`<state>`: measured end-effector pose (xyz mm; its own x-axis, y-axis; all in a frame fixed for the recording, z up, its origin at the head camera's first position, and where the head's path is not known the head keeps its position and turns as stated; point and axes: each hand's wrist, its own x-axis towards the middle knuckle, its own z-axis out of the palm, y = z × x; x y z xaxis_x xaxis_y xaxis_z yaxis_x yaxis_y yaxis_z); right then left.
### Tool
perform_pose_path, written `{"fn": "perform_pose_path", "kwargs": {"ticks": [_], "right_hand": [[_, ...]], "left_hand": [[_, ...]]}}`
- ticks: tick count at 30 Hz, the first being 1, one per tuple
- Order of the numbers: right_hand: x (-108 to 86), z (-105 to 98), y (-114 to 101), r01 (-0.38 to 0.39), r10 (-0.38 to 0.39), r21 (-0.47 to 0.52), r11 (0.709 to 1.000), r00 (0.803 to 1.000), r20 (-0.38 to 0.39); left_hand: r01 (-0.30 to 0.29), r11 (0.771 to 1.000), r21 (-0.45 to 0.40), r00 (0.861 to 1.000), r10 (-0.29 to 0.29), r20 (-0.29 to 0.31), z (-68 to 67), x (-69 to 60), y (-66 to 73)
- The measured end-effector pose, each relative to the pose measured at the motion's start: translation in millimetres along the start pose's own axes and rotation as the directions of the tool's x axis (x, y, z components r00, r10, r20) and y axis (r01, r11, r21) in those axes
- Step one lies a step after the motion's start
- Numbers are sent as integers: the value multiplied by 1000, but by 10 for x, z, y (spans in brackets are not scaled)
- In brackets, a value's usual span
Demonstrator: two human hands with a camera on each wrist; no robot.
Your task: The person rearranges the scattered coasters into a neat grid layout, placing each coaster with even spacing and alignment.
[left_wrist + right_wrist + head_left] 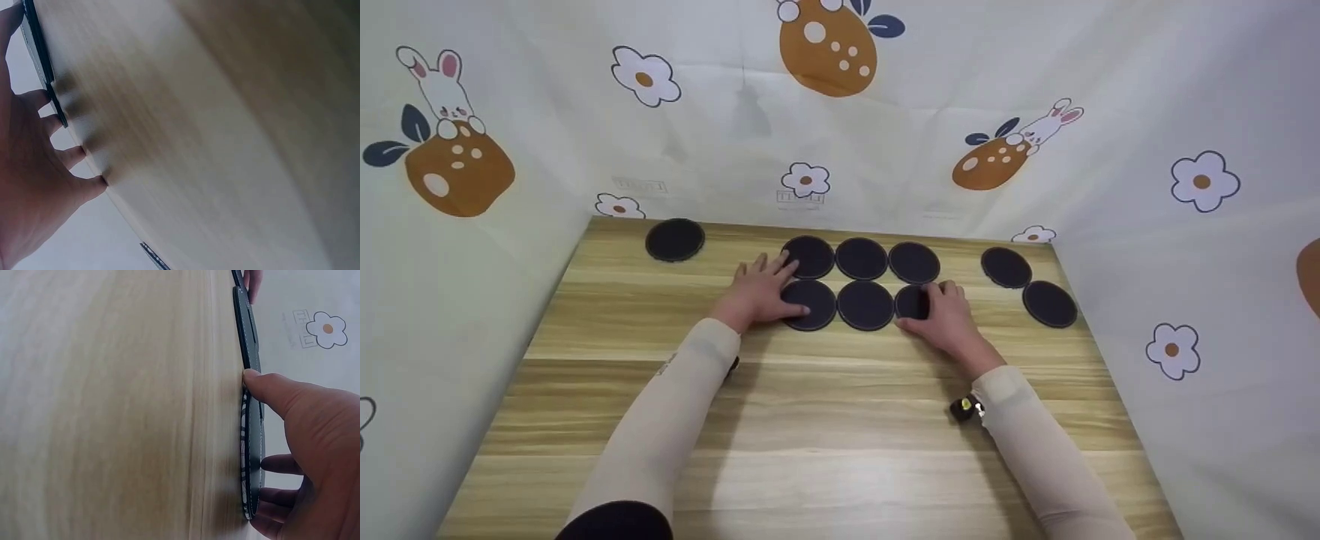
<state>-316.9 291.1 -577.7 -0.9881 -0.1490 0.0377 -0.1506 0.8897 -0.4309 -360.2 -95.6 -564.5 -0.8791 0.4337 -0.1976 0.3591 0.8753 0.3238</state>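
Note:
Black round coasters with stitched rims lie in two rows of three on the wooden table. My left hand [757, 292] is spread at the left end, its thumb on the front-left coaster [814, 298] and a fingertip on the back-left coaster [811, 255]. With thumb and fingers at opposite edges, my right hand [949, 319] grips the front-right coaster [911, 303], partly covering it. In the right wrist view that coaster [255, 455] has a patterned edge and appears slightly raised on one side. Beside it are the front-middle coaster [865, 305] and the back-right coaster [914, 262].
One coaster [675, 240] lies apart at the back left. Two more, an upper one [1006, 268] and a lower one [1050, 304], lie near the right edge. Patterned cloth [720, 150] walls the wooden table [825, 420] at the back and both sides.

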Motion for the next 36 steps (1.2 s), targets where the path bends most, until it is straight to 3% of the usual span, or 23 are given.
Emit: {"fn": "perform_pose_path", "kwargs": {"ticks": [9,20,30,36], "right_hand": [[-29,-28,59,15,-14,31,999,999,-29],[-148,-316,280,-28,37,121,992,997,-68],[-246,-429,504,-3,22,120,993,988,-154],[-288,-564,702,-68,85,88,994,975,-207]], "left_hand": [[9,1000,-1,1000,-9,9,17,25,-6],[14,1000,-9,1000,-14,7,30,29,-28],[12,1000,-3,1000,-12,8,31,15,-29],[10,1000,-7,1000,-10,0,27,17,-27]]}}
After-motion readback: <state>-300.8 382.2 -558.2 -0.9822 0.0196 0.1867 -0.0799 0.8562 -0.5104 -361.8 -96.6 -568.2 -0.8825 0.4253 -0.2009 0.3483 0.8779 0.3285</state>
